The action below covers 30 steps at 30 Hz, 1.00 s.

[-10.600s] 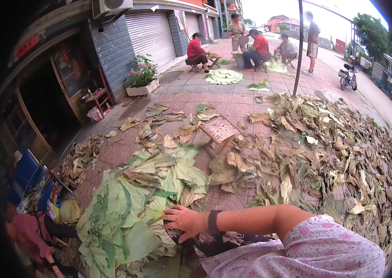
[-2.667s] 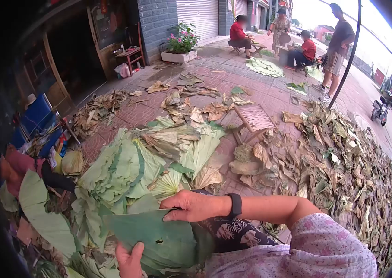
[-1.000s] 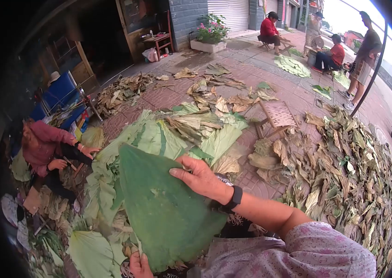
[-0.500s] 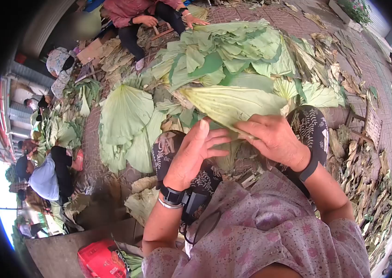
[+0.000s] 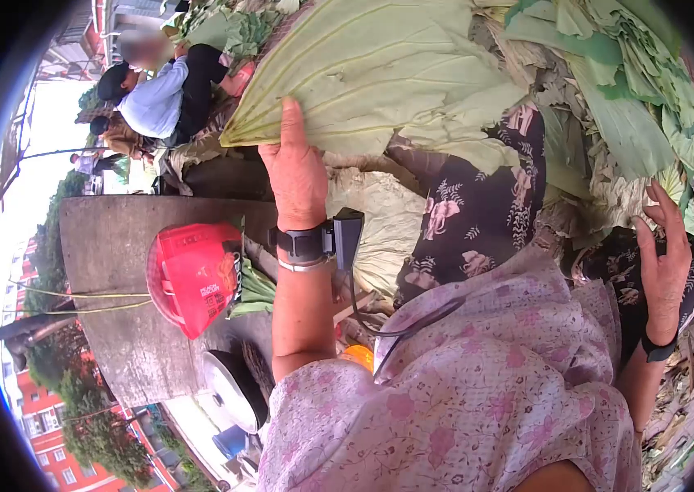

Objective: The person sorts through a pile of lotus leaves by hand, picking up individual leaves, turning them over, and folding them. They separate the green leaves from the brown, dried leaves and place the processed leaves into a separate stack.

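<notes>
- Left hand (image 5: 298,168) grasps the near edge of a big pale lotus leaf (image 5: 380,70). One finger lies flat on top of the leaf; the other fingers are hidden under it.
- The lotus leaf is spread wide at the top of the view, over the person's patterned trousers (image 5: 478,221) and above the lap.
- Left wrist has a watch with a small black device (image 5: 347,234) clipped beside it, and a cable runs down from it.
- Right hand (image 5: 663,262) is released, fingers apart, palm resting on the right knee and holding nothing.
- Pile of green leaves (image 5: 626,107) is just beyond the right hand.
- Red basket (image 5: 195,275) sits on a concrete bench (image 5: 109,279), with a metal lid (image 5: 232,385) near it.
- Another person in a pale shirt (image 5: 154,98) sits beyond the bench.
</notes>
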Tool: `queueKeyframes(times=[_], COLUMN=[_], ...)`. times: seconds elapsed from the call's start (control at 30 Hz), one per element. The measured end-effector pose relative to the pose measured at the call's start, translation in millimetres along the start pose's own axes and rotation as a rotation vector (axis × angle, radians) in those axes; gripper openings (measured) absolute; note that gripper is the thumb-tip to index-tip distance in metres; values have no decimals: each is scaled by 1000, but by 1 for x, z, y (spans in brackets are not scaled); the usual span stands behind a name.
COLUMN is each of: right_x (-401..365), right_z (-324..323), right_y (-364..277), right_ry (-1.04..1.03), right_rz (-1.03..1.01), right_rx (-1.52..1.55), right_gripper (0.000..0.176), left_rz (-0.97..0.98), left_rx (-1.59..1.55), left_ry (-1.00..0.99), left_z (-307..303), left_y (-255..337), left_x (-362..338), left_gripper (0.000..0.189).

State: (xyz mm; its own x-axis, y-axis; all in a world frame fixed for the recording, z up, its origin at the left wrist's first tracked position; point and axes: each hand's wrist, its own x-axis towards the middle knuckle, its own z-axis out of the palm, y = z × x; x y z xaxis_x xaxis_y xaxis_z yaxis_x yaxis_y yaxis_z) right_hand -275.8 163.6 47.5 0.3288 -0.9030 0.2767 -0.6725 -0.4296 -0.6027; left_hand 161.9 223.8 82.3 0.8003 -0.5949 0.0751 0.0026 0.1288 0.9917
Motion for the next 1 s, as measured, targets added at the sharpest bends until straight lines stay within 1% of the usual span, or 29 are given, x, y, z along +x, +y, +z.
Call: queueKeyframes(times=[0.03, 0.1, 0.13, 0.17, 0.2, 0.3, 0.33, 0.37, 0.47, 0.57, 0.6, 0.67, 0.73, 0.77, 0.8, 0.87, 0.9, 0.93, 1.0], right_x=[-3, -6, -5, -5, -5, -4, -3, -3, -4, -4, -4, -3, -1, -1, -1, -1, -1, -2, -1], right_z=[1, 5, 8, 10, 13, 19, 20, 21, 23, 26, 28, 31, 33, 34, 34, 36, 37, 37, 37], right_y=[11, 22, 24, 25, 27, 26, 25, 24, 26, 25, 22, 19, 18, 18, 19, 22, 24, 27, 27], right_ry=[-24, -64, -94, -120, -143, -247, -287, -300, -363, -390, -394, -405, -426, -436, -438, -441, -449, -458, -469], right_rz=[37, 77, 67, 59, 53, -14, -34, -52, -63, -48, -50, -53, -38, -30, -33, -40, -36, -32, -30], right_rx=[22, 19, 29, 37, 43, 28, 17, 9, -28, -29, -37, -53, -63, -69, -68, -63, -68, -73, -82], right_gripper=[45, 43, 43, 43, 43, 40, 39, 37, 36, 34, 34, 33, 33, 33, 33, 33, 32, 32, 32], left_rz=[25, 36, 108, 107, 66, -194, -289, -368, -778, -836, -855, -831, -791, -782, -784, -842, -889, -722, -377], left_rx=[9, -46, 178, 263, 258, 27, -38, 4, -112, -49, -53, -5, 143, 273, 490, 1017, 1263, 1378, 1556], left_ry=[56, 149, 176, 234, 295, 476, 501, 613, 575, 522, 542, 628, 777, 850, 929, 1008, 865, 693, 336], left_z=[-24, -69, -116, -149, -171, -202, -199, -204, -319, -332, -330, -327, -327, -324, -319, -302, -301, -285, -231], left_y=[-8, -28, -62, -93, -119, -189, -195, -215, -363, -353, -350, -345, -342, -342, -342, -343, -347, -342, -313], left_x=[4, 6, 14, 16, 12, -11, -21, -26, -30, -55, -59, -67, -79, -85, -90, -99, -101, -106, -115], left_gripper=[31, 36, 41, 45, 48, 59, 58, 48, 55, 53, 54, 56, 59, 61, 63, 67, 75, 74, 72])
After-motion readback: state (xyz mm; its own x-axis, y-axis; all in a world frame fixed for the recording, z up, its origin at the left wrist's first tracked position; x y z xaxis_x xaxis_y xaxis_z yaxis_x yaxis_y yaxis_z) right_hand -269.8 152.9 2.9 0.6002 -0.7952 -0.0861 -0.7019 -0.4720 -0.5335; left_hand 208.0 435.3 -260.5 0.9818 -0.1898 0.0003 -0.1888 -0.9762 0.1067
